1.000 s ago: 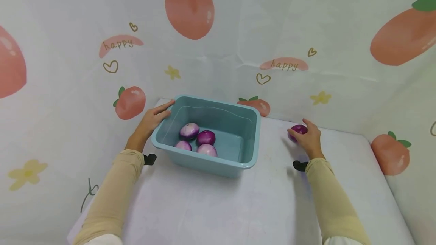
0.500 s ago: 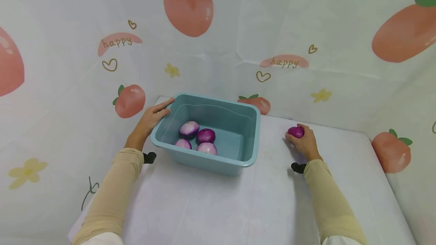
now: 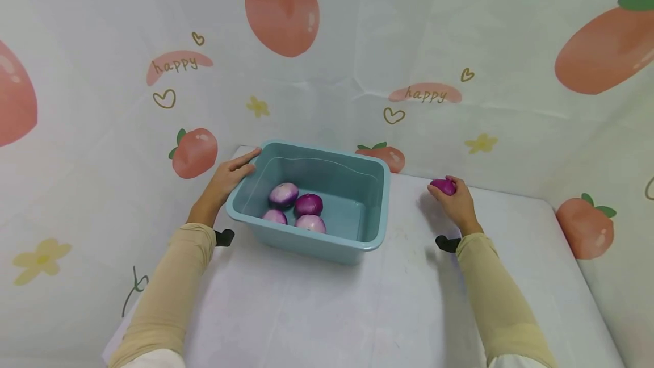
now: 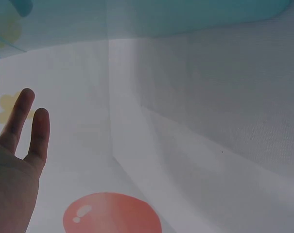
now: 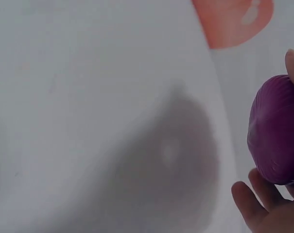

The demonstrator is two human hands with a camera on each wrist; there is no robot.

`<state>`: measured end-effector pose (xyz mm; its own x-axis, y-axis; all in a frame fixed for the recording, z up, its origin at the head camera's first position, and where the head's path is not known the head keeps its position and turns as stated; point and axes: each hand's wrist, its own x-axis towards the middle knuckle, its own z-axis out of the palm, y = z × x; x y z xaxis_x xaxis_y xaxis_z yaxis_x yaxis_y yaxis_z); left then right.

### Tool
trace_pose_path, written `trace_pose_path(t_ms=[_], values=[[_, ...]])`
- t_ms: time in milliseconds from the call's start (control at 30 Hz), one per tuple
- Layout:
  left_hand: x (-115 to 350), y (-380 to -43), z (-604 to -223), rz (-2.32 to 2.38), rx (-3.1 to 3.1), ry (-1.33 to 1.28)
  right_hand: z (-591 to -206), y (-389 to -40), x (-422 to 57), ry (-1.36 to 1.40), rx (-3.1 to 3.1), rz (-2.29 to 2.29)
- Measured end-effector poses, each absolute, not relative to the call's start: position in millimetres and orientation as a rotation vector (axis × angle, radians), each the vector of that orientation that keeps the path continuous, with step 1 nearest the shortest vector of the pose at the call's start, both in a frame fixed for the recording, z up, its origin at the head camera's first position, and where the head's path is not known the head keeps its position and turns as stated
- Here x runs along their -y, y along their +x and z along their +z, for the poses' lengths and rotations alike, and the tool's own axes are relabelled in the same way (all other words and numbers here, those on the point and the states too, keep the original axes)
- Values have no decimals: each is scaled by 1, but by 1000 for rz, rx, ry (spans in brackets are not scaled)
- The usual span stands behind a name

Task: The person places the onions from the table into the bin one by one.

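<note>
My right hand (image 3: 459,204) grips a purple red onion (image 3: 443,187) between thumb and fingers, raised above the white table. In the right wrist view the red onion (image 5: 276,130) shows at the right edge, with its shadow apart from it on the table. My left hand (image 3: 227,183) rests against the left rim of a blue-green plastic bin (image 3: 317,250) near its back corner, fingers fairly straight. The left wrist view shows two extended fingers (image 4: 39,136) below the bin wall. Several red onions (image 3: 309,205) lie in the left half of the bin, one darker than the others.
The white table (image 3: 327,311) meets a cloth backdrop (image 3: 327,95) printed with peaches, hearts and flowers, close behind the bin. The cloth continues along the left and right sides. Bare tabletop lies between the bin and my right hand.
My right hand has closed around the red onion and lifted it off the table, shifting slightly left and up in the head view. The left hand and bin have stayed put.
</note>
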<state>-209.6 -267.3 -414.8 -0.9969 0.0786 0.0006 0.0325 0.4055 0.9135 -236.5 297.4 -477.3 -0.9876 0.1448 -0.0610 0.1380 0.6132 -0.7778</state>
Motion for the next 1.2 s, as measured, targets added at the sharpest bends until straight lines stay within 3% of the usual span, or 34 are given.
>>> trace_pose_path(t_ms=[500, 833, 1200], values=[[271, -215, -423, 1653, -2612, 111, -384, -242, -234, 234, 2610, 1484], [261, -198, -395, 1673, -2578, 73, -326, -241, -163, 722, 2514, 1520], [262, -198, -394, 1673, -2561, 66, -305, -244, -85, 1068, 2437, 1471]])
